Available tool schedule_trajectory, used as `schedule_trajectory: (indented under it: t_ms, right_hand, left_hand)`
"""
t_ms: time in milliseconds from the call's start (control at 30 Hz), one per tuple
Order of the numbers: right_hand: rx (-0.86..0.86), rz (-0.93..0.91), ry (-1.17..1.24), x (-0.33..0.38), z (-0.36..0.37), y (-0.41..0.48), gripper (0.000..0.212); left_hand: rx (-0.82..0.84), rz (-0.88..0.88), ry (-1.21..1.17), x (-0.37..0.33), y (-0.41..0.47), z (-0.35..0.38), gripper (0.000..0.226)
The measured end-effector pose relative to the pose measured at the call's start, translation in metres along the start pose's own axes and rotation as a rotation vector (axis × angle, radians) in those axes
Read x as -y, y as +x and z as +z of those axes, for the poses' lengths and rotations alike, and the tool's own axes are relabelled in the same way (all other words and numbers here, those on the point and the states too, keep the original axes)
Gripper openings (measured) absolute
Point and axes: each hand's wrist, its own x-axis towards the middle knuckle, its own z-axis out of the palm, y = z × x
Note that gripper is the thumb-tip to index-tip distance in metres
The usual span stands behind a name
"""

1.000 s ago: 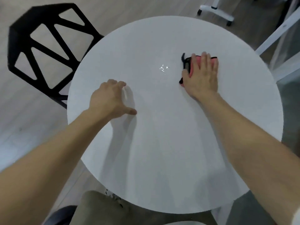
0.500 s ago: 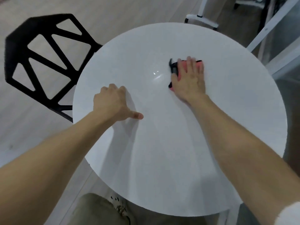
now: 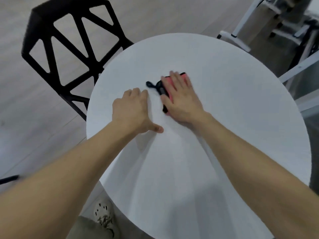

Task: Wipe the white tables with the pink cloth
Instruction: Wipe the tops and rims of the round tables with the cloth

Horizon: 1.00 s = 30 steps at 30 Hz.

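Note:
The round white table (image 3: 224,104) fills the middle of the head view. A pink cloth (image 3: 170,95) with a black edge and a black loop lies flat on it, left of centre. My right hand (image 3: 180,99) presses down on the cloth with straight fingers and covers most of it. My left hand (image 3: 133,111) rests on the bare tabletop just left of the cloth, fingers bent under and thumb stretched out to the right, holding nothing.
A black open-frame chair (image 3: 69,40) stands against the table's left edge. White frame legs and a castor base (image 3: 233,38) stand beyond the far right edge. My shoe (image 3: 103,216) shows below the table's near edge.
My right hand has slid the pink cloth left across the table, close to my left hand. The left hand stays planted on the table. The view has shifted.

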Motion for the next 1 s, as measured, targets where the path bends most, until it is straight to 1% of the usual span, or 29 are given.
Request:
schedule_trajectory:
  t_ms: [33, 67, 100, 133, 167, 200, 267, 300, 333, 367, 400, 433, 467, 500, 533, 567, 600, 633, 700, 733, 767, 800, 833, 900, 933, 967, 1000]
  right_hand:
    - [0.034, -0.177, 0.007, 0.021, 0.001, -0.008, 0.071]
    - [0.063, -0.3, 0.016, 0.028, -0.002, -0.014, 0.069]
    - [0.087, -0.379, 0.019, 0.021, -0.006, -0.013, 0.068]
    - [0.102, -0.397, 0.013, 0.002, -0.009, -0.005, 0.068]
    - [0.094, -0.339, 0.001, -0.025, -0.011, 0.007, 0.069]
    - [0.048, -0.2, -0.018, -0.055, -0.013, 0.023, 0.073]
    - [-0.039, 0.247, -0.001, -0.091, -0.018, 0.049, 0.083]
    - [-0.066, 0.423, 0.024, -0.083, -0.015, 0.058, 0.085]
    - [-0.088, 0.486, 0.021, -0.057, -0.008, 0.06, 0.085]
    - [-0.106, 0.398, -0.008, -0.025, -0.001, 0.055, 0.082]
    - [-0.093, 0.201, -0.015, 0.007, 0.004, 0.044, 0.078]
    - [-0.058, -0.051, -0.002, 0.031, 0.007, 0.03, 0.073]
    - [0.007, -0.291, 0.011, 0.043, 0.006, 0.016, 0.07]
    - [0.064, -0.473, 0.002, 0.04, 0.001, 0.01, 0.069]
    - [0.104, -0.591, -0.01, 0.024, -0.005, 0.017, 0.069]
    - [0.139, -0.604, -0.029, 0.002, -0.012, 0.034, 0.07]
    - [0.144, -0.516, -0.044, -0.024, -0.015, 0.055, 0.071]
    - [0.118, -0.348, -0.048, -0.05, -0.019, 0.078, 0.073]
    - [0.031, 0.105, -0.006, -0.078, -0.024, 0.114, 0.08]
    - [-0.014, 0.267, 0.01, -0.07, -0.019, 0.123, 0.083]
    - [-0.044, 0.33, 0.002, -0.045, -0.013, 0.124, 0.084]
    - [-0.064, 0.257, -0.009, -0.014, -0.005, 0.117, 0.081]
    - [-0.056, 0.073, -0.004, 0.017, 0.0, 0.104, 0.077]
    - [0.033, -0.437, -0.002, 0.051, -0.001, 0.079, 0.068]
    - [0.087, -0.614, -0.03, 0.047, -0.005, 0.078, 0.067]
    - [0.121, -0.671, -0.053, 0.031, -0.008, 0.087, 0.068]
    - [0.124, -0.588, -0.07, 0.01, -0.01, 0.101, 0.067]
  left_hand:
    - [-0.009, 0.004, -0.033, 0.001, -0.003, 0.0, 0.12]
    - [-0.017, 0.013, -0.085, 0.004, -0.005, 0.001, 0.114]
    - [-0.028, 0.021, -0.143, 0.009, -0.008, 0.001, 0.107]
    - [-0.054, 0.017, -0.198, 0.016, -0.009, 0.002, 0.099]
    - [-0.103, 0.003, -0.245, 0.023, -0.008, 0.003, 0.09]
    - [-0.179, -0.012, -0.279, 0.032, -0.004, 0.006, 0.079]
    - [-0.348, -0.047, -0.271, 0.05, 0.009, 0.017, 0.058]
    - [-0.413, -0.072, -0.236, 0.059, 0.018, 0.025, 0.05]
    - [-0.456, -0.091, -0.2, 0.067, 0.025, 0.033, 0.045]
    - [-0.481, -0.107, -0.177, 0.071, 0.031, 0.041, 0.041]
    - [-0.493, -0.13, -0.18, 0.073, 0.035, 0.046, 0.039]
    - [-0.501, -0.157, -0.203, 0.073, 0.036, 0.05, 0.038]
    - [-0.507, -0.177, -0.225, 0.073, 0.036, 0.052, 0.039]
    - [-0.515, -0.187, -0.231, 0.072, 0.036, 0.054, 0.04]
    - [-0.519, -0.19, -0.228, 0.071, 0.036, 0.055, 0.042]
    - [-0.523, -0.192, -0.226, 0.07, 0.037, 0.056, 0.042]
    - [-0.526, -0.197, -0.226, 0.07, 0.038, 0.055, 0.042]
    - [-0.526, -0.203, -0.223, 0.069, 0.039, 0.055, 0.042]
    - [-0.509, -0.244, -0.207, 0.068, 0.038, 0.056, 0.045]
    - [-0.492, -0.279, -0.195, 0.067, 0.038, 0.057, 0.05]
    - [-0.467, -0.314, -0.189, 0.067, 0.037, 0.057, 0.055]
    - [-0.435, -0.337, -0.195, 0.066, 0.037, 0.058, 0.06]
    - [-0.405, -0.349, -0.206, 0.066, 0.037, 0.057, 0.063]
    - [-0.368, -0.345, -0.219, 0.067, 0.039, 0.054, 0.065]
    - [-0.35, -0.348, -0.222, 0.068, 0.039, 0.054, 0.065]
    - [-0.328, -0.354, -0.224, 0.07, 0.04, 0.054, 0.065]
    - [-0.311, -0.356, -0.226, 0.07, 0.04, 0.054, 0.066]
